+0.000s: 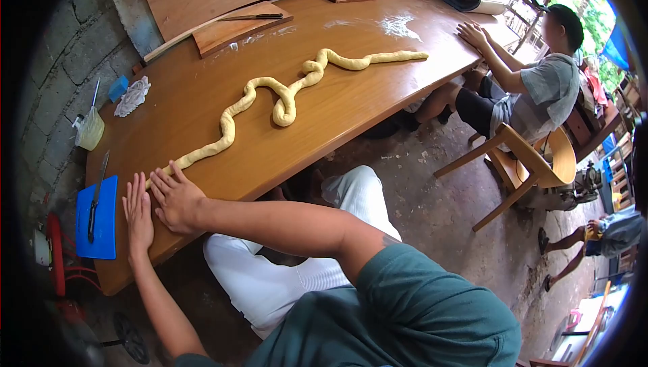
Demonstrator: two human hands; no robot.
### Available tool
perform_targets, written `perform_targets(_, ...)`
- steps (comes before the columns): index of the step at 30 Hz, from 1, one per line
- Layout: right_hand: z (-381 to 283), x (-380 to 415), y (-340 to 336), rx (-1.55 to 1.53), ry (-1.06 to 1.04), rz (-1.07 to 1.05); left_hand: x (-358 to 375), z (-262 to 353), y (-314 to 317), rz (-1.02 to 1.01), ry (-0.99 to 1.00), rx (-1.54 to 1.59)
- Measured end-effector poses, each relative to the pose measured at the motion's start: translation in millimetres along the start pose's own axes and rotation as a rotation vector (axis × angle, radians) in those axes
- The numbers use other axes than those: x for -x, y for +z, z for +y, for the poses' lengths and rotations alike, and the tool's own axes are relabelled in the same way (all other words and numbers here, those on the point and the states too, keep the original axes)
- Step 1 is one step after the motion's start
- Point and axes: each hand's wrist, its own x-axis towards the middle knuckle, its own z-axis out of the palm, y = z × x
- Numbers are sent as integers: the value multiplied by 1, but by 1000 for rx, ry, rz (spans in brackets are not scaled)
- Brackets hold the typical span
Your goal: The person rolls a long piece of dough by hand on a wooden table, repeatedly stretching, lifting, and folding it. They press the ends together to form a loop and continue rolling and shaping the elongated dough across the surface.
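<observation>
Table (351, 107) first: long wooden top running toward one o'clock, carrying a dough rope (283, 94) already rolled thin but still kinked and looped mid-length. Both palms lie flat, fingers spread and pinching nothing: right hand (177, 198) pressing the near end, left hand (138, 213) at nine o'clock of it, beside the blue cutting board (101, 222).

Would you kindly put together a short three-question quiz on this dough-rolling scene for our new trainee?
1. True or false: the left hand and right hand both lie flat on the wooden table.
2. What rests on the blue cutting board? A) a spoon B) a knife C) a cup
3. What does the right hand touch?

Key:
1. True
2. B
3. The near end of the long dough rope
</observation>
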Motion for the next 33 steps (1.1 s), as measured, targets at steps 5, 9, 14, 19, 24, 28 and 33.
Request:
perform_targets(5,30,-74,-14,44,279,-120,-78,-34,10,-178,-153,-37)
perform_targets(9,68,-124,-23,-27,401,-156,-155,-63,33,-184,-255,-226)
perform_targets(14,118,-164,-25,-30,430,-142,-225,-80,59,-107,-335,-311)
perform_targets(19,147,-190,-32,-44,389,-21,-260,-95,69,162,-224,-289)
perform_targets(24,133,-181,-29,-60,315,-16,-251,-97,73,158,-81,-309)
perform_targets(28,121,-156,-5,96,306,77,-216,-78,68,86,-90,-326)
perform_targets(33,84,-103,-10,44,233,30,-149,-43,48,-23,-67,-130)
